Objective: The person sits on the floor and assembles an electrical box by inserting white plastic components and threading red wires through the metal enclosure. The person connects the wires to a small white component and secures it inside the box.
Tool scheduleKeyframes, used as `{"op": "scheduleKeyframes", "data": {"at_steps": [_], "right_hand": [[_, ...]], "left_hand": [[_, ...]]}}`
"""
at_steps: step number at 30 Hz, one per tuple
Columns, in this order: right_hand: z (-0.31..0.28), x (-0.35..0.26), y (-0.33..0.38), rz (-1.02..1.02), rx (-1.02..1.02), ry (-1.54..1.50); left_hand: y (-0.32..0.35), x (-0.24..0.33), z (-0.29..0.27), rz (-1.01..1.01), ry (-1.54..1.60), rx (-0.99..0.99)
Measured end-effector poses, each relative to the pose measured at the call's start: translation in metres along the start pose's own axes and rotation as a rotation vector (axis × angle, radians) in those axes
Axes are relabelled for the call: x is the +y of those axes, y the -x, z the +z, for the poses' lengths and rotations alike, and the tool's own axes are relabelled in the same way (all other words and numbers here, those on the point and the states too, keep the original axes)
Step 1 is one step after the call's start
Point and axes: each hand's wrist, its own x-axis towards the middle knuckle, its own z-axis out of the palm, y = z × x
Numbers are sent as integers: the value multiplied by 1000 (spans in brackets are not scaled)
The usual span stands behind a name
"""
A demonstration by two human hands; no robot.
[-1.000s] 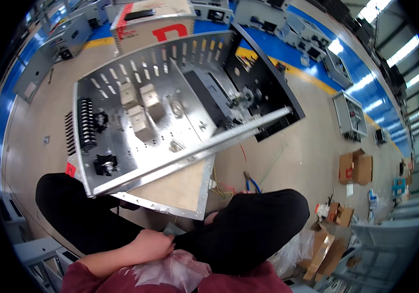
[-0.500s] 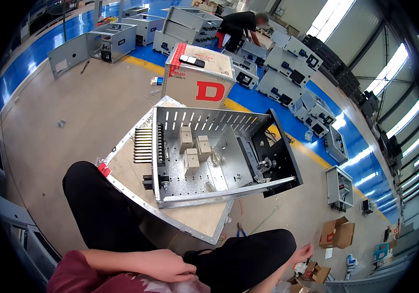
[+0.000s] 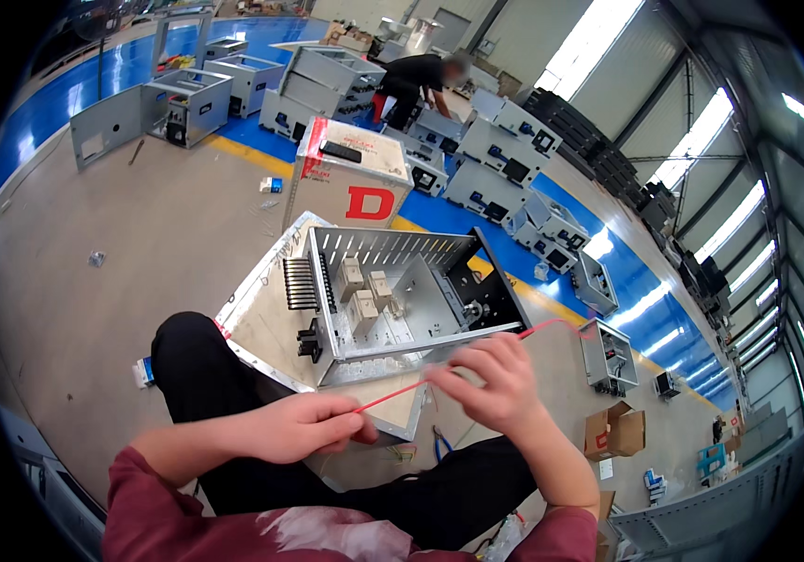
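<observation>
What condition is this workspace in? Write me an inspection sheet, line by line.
Surface: metal-edged crate with a tan top, under the metal chassis.
Work items: chassis open, three beige blocks inside.
Clutter: blue-handled pliers and an open cardboard box on the floor.
Hands: left hand pinches the red wire; right hand blurred at the wire, grip unclear.
Cables: red wire runs between the hands and past the right one.
Surroundings: bent-over co-worker, grey cabinets.

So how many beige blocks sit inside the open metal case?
3: the farthest block, the middle block to its right, and the nearest block. The metal case could hide more behind its near wall.
</observation>
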Motion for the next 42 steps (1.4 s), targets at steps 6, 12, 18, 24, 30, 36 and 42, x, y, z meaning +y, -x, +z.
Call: {"op": "scheduleKeyframes", "data": {"at_steps": [6, 12, 18, 24, 30, 36, 42], "right_hand": [[9, -27, -21, 131, -63, 245], [-31, 7, 14, 693, 262, -5], [-9, 73, 50, 1129, 94, -1041], [24, 116, 33, 1066, -27, -1270], [78, 197, 8, 1114, -176, -1232], [158, 262, -1, 1176, -458, -1049], [217, 277, 8, 1190, -704, -1129]], "left_hand": [[38, -30, -7, 39, -209, 372], [62, -26, -13, 76, -406, 499], [54, -19, -7, 122, -703, 580], [50, 9, -39, 85, -929, 752], [3, 60, -107, 91, -1123, 798], [-45, 78, -171, 114, -1500, 834], [-61, 73, -168, -43, -1428, 867]]}}
